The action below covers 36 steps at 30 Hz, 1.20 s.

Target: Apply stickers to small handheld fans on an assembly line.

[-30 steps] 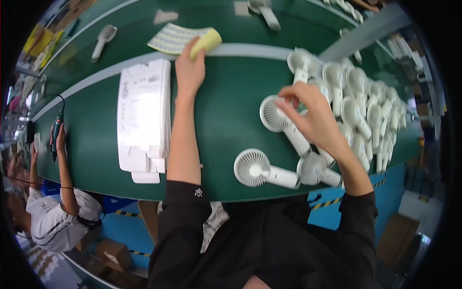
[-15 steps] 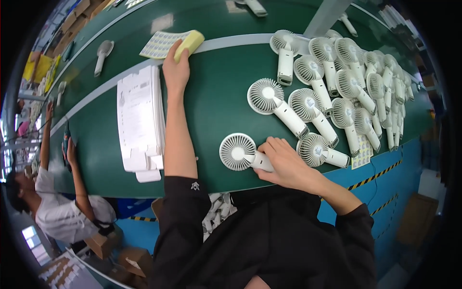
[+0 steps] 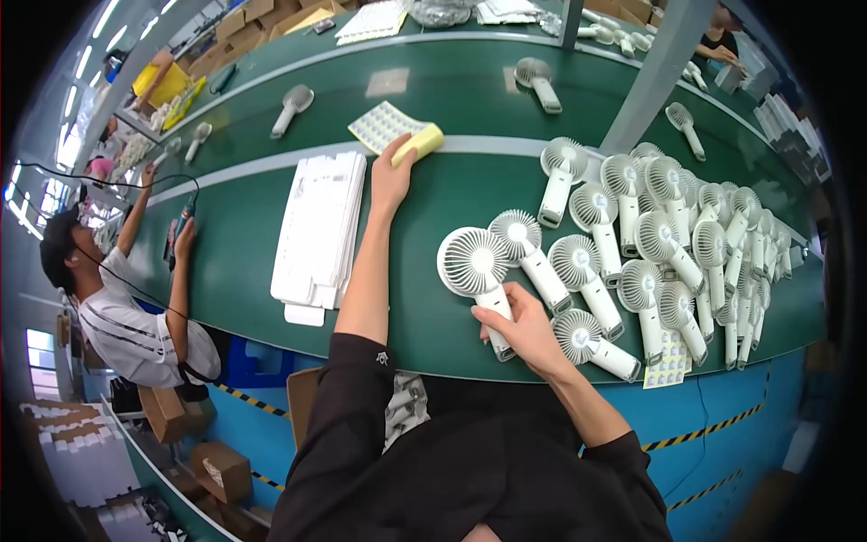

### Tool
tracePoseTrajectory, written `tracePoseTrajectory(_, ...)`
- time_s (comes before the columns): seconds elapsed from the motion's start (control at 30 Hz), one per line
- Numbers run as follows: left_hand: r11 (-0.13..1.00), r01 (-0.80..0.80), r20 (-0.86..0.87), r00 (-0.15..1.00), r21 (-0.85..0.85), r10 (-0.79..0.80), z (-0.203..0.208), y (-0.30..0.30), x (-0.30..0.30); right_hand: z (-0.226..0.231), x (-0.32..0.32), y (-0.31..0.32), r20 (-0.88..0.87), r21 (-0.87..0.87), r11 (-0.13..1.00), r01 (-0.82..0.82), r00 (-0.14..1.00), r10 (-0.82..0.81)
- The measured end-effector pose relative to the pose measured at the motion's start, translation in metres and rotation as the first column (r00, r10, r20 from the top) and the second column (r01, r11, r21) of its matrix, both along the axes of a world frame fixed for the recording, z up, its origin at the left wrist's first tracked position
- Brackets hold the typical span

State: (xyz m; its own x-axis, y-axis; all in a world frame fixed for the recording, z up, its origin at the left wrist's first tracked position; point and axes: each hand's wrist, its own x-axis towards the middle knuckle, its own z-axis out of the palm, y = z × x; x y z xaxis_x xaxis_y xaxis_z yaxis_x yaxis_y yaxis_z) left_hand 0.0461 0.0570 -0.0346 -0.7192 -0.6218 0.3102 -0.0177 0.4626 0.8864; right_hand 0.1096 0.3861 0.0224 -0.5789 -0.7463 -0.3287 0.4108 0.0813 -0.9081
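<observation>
My left hand [image 3: 392, 181] is closed on a sticker sheet [image 3: 381, 125] with a yellow backing. The sheet's right end curls over beside my fingers, and its left part lies spread out with rows of small pale stickers. In my right hand [image 3: 526, 331] is a white handheld fan [image 3: 475, 262], gripped by its handle near the table's front edge. Its round grille faces up and its head points away from me. Just beyond it lies another white fan [image 3: 517, 237], partly overlapped in view by the held one.
Many white fans [image 3: 664, 239] crowd the green table's right side, with another sticker sheet [image 3: 666, 363] partly beneath them. Flat white cartons [image 3: 314, 230] are stacked at left. A grey post [image 3: 646, 90] rises behind. More fans [image 3: 293, 108] lie on the belt. A co-worker [image 3: 135, 307] holds a power screwdriver at far left.
The view has tilted up, showing more of the far side. The fan in my right hand has turned from lying sideways to pointing away. My left hand still grips the sticker sheet.
</observation>
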Motion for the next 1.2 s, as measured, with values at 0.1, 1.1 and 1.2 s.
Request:
tracePoseTrajectory(0.1, 1.0, -0.021, -0.011, 1.0, 0.01, 0.021, 0.001, 0.003, 0.002, 0.004, -0.007, -0.005, 0.153, -0.089, 0.996, 0.009, 0.988, 0.004)
tracePoseTrajectory(1.1, 0.889, 0.343, -0.109, 0.939, 0.302, -0.325, 0.054, 0.023, -0.026, 0.045, -0.175, -0.1, 0.131, -0.244, 0.969, 0.045, 0.991, -0.013)
tracePoseTrajectory(1.2, 0.667, 0.488, -0.225, 0.867, 0.563, -0.444, 0.04, 0.017, -0.033, 0.042, -0.181, -0.13, 0.063, -0.269, 0.962, -0.046, 0.996, 0.065)
